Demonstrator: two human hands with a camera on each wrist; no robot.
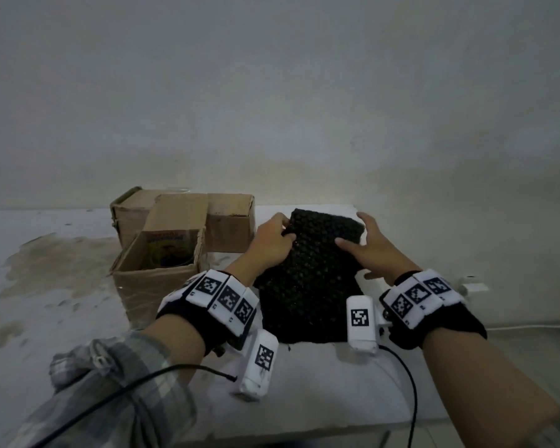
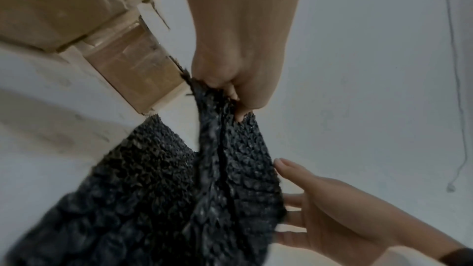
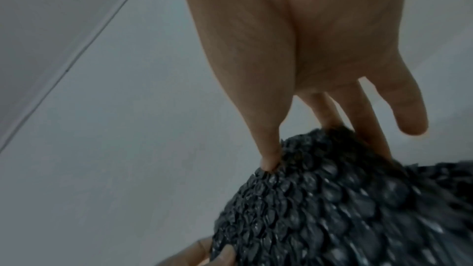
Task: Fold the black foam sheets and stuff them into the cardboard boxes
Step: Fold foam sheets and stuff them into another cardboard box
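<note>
Both arms reach forward over the white table (image 1: pixel 62 318). The left hand (image 1: pixel 270 242) has its fingers curled tight, and it pinches the far left edge of the bumpy black foam sheet (image 1: pixel 311 279). In the left wrist view the pinched edge is bunched up between the fingers (image 2: pixel 231 92). The right hand (image 1: pixel 370 250) is spread out with straight fingers. Its thumb tip (image 3: pixel 267 164) and fingertips press on the far right side of the sheet, and it does not grab anything.

The foam sheet lies on the table between the two hands. Its long side runs from the person toward the wall. The far end is lifted and folded over, so there are two layers there. It is black, rough and covered in little bumps, with frayed edges.

An open brown cardboard box (image 1: pixel 157 270) stands just left of the sheet, with a colourful picture inside it. Two more brown boxes (image 1: pixel 230 227) stand behind it, near the wall.
</note>
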